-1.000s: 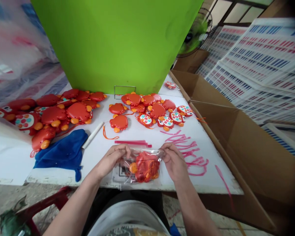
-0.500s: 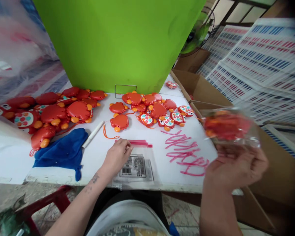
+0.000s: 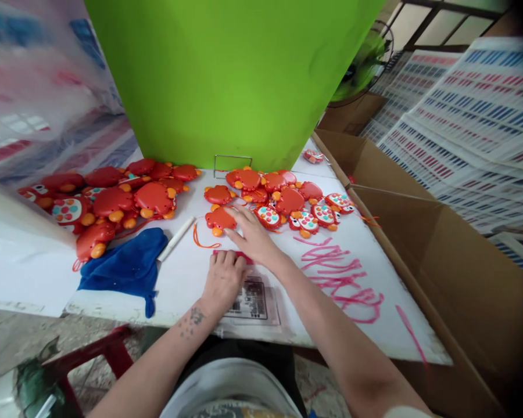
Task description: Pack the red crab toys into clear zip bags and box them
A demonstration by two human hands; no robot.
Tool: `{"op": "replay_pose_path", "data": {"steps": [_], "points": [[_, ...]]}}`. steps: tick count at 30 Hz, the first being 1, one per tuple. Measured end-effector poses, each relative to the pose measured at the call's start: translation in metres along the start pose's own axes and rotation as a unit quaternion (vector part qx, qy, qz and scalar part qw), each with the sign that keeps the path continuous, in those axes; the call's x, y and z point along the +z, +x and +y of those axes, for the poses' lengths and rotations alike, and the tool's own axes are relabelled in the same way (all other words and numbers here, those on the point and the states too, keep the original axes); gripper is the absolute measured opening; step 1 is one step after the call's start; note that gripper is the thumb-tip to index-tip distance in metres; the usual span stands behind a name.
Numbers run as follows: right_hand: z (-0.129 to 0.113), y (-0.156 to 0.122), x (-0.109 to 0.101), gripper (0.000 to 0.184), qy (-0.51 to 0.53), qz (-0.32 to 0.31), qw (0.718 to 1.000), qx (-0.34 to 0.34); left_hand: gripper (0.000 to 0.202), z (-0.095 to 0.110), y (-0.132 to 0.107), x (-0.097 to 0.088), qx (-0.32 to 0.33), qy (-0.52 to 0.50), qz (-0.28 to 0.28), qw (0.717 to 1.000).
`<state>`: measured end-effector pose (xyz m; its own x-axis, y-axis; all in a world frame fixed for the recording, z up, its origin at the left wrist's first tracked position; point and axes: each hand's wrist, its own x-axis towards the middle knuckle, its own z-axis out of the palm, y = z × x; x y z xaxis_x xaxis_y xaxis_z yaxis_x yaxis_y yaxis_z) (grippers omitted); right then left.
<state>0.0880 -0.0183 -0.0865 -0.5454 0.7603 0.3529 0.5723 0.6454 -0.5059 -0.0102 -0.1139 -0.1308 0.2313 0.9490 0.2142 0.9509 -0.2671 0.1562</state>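
Observation:
My right hand reaches forward over the white table, fingers spread, fingertips touching a red crab-shaped toy lying face down. My left hand rests knuckles-up on the top edge of a clear plastic bag with a barcode label, fingers curled at its red zip strip; what they pinch is hidden. A cluster of the same toys lies just beyond my right hand, some showing coloured buttons.
A larger pile of red toys sits at the left, with a blue cloth and a white marker nearby. A green panel stands behind. An open cardboard box borders the table's right edge. Pink scribbles mark the table.
My right hand carried the bagged toy off to the right over the box, then came back without it and now reaches a loose toy. My left hand stayed on the flat bag.

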Motion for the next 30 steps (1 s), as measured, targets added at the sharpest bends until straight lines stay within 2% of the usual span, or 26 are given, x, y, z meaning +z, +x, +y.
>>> {"op": "replay_pose_path", "data": {"steps": [3, 5, 7, 9, 11, 13, 16, 18, 19, 22, 24, 27, 30], "points": [[0.007, 0.026, 0.025, 0.062, -0.037, -0.034, 0.996, 0.075, 0.017, -0.002, -0.001, 0.003, 0.031, -0.011, 0.010, 0.999], [0.016, 0.035, 0.038, 0.071, -0.031, -0.034, 0.992, 0.117, 0.015, -0.003, -0.002, 0.005, 0.053, -0.023, 0.018, 0.998], [0.028, 0.036, 0.044, 0.077, 0.021, -0.007, 0.990, 0.138, 0.016, -0.004, -0.003, 0.007, 0.060, -0.040, 0.019, 0.997], [0.041, 0.031, 0.044, 0.080, 0.124, 0.026, 0.978, 0.168, 0.017, -0.005, -0.003, 0.008, 0.058, -0.062, 0.019, 0.996], [0.053, 0.018, 0.037, 0.078, 0.235, 0.044, 0.950, 0.202, 0.018, -0.005, -0.003, 0.009, 0.046, -0.090, 0.031, 0.994], [0.062, 0.000, 0.022, 0.072, 0.312, 0.067, 0.923, 0.216, 0.035, -0.005, -0.003, 0.011, 0.029, -0.117, 0.054, 0.991], [0.068, -0.037, -0.009, 0.061, 0.376, 0.138, 0.891, 0.216, 0.064, -0.005, -0.004, 0.012, 0.004, -0.151, 0.076, 0.986], [0.065, -0.063, -0.032, 0.056, 0.414, 0.154, 0.872, 0.213, 0.068, -0.005, -0.004, 0.012, -0.004, -0.165, 0.075, 0.983], [0.063, -0.075, -0.043, 0.053, 0.434, 0.144, 0.864, 0.211, 0.069, -0.005, -0.004, 0.012, -0.008, -0.168, 0.075, 0.983], [0.053, -0.103, -0.066, 0.047, 0.474, 0.081, 0.853, 0.202, 0.066, -0.006, -0.003, 0.010, -0.005, -0.164, 0.068, 0.984], [0.048, -0.110, -0.071, 0.043, 0.480, 0.071, 0.853, 0.192, 0.054, -0.006, -0.003, 0.007, 0.010, -0.155, 0.051, 0.987], [0.045, -0.102, -0.065, 0.041, 0.492, 0.124, 0.841, 0.187, 0.029, -0.006, -0.003, 0.004, 0.050, -0.130, 0.017, 0.990], [0.048, -0.082, -0.052, 0.038, 0.494, 0.173, 0.830, 0.195, 0.021, -0.005, -0.005, 0.004, 0.086, -0.101, 0.010, 0.991]]}}
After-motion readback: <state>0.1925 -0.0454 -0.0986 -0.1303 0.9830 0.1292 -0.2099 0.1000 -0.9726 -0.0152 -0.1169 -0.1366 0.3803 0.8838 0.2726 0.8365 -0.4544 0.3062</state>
